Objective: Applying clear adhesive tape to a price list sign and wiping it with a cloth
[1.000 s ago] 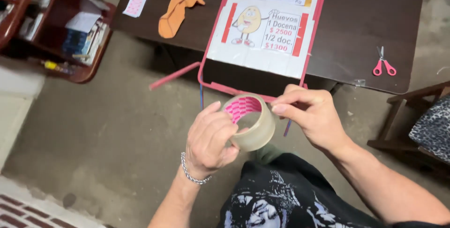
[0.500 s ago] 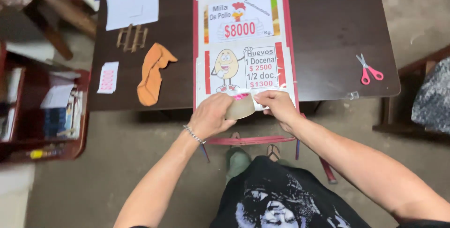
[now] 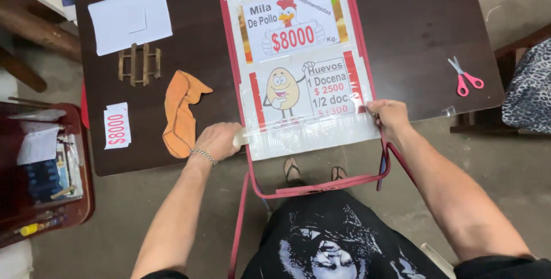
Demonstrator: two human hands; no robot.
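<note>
Dark brown and glossy, the bench (image 3: 413, 32) stands on a grey concrete floor (image 3: 115, 216), and the person leans over its near edge. Their left hand (image 3: 218, 140) is closed around a roll of clear tape (image 3: 240, 138), of which only a pale sliver shows past the fingers. From it a strip of tape (image 3: 313, 123) runs tight across to the right hand (image 3: 389, 115), whose fingers pinch the strip's free end at the right border of a long laminated sign (image 3: 298, 55) with a pink-red frame. The strip crosses the sign's lowest panel, a white one with a cartoon egg and red price figures; above that sits a panel with a rooster, and the top one is cut off by the frame. Just left of the left hand lies a crumpled orange cloth (image 3: 181, 112). Farther left is a small white price tag (image 3: 116, 126) with red digits, then a little wooden rack (image 3: 139, 63) and a blank white sheet (image 3: 129, 18). Well to the right of the right hand rest pink-handled scissors (image 3: 466, 76). Off the bench's left end, a reddish shelf unit (image 3: 43, 164) holds papers and pens, too jumbled to sort out.
</note>
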